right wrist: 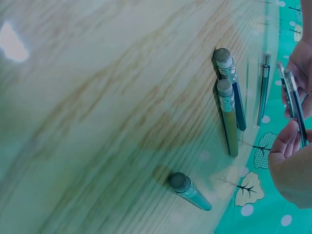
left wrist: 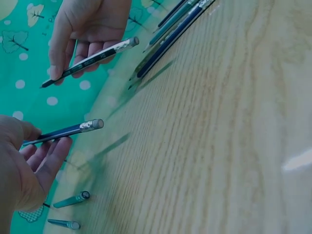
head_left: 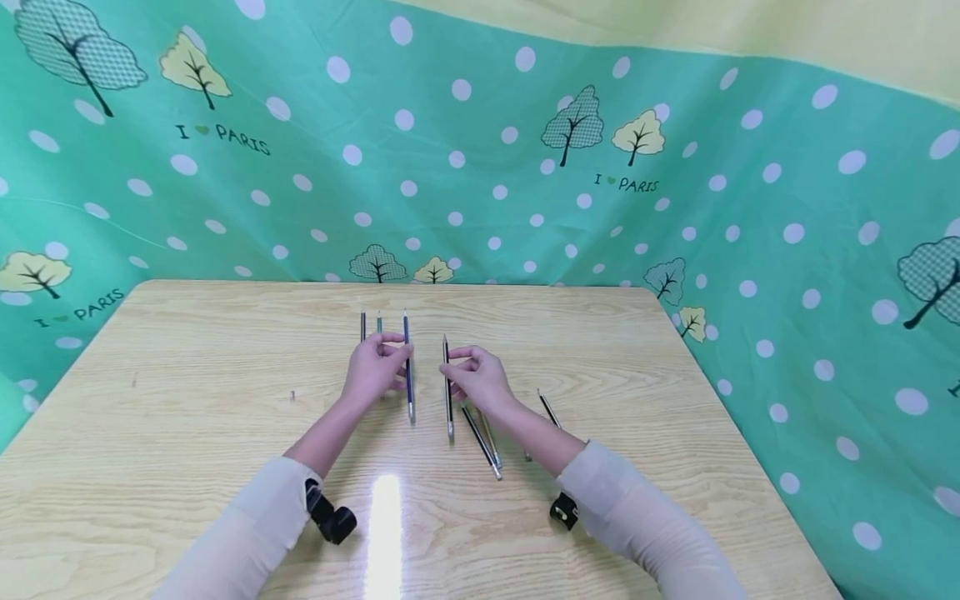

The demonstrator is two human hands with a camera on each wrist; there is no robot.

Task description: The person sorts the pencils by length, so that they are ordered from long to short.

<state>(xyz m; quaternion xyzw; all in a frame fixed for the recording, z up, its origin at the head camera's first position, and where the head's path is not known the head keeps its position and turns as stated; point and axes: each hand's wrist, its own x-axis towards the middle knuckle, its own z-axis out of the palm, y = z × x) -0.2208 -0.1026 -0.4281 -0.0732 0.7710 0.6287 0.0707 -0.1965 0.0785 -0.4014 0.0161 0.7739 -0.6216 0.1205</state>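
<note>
My left hand (head_left: 372, 367) pinches a dark blue pencil (head_left: 410, 398) between thumb and fingers. Its pale eraser end points toward me, and in the left wrist view this pencil (left wrist: 66, 131) is held above the table. Opposite it, my right hand (head_left: 482, 382) pinches a black pencil (head_left: 448, 404), sharpened tip away from me. Partly behind the left hand lie a dark pencil (head_left: 363, 323) and a green pencil (head_left: 379, 322). Below the right hand are a black pencil (head_left: 478, 435) and a tan pencil (head_left: 491, 440), close together.
Beyond the right forearm, which partly covers it, lies another dark pencil (head_left: 549, 407). A tiny scrap (head_left: 292, 395) sits left of the left hand on the wooden table (head_left: 187, 433). A green dotted curtain (head_left: 480, 192) hangs along the table's back and right edges.
</note>
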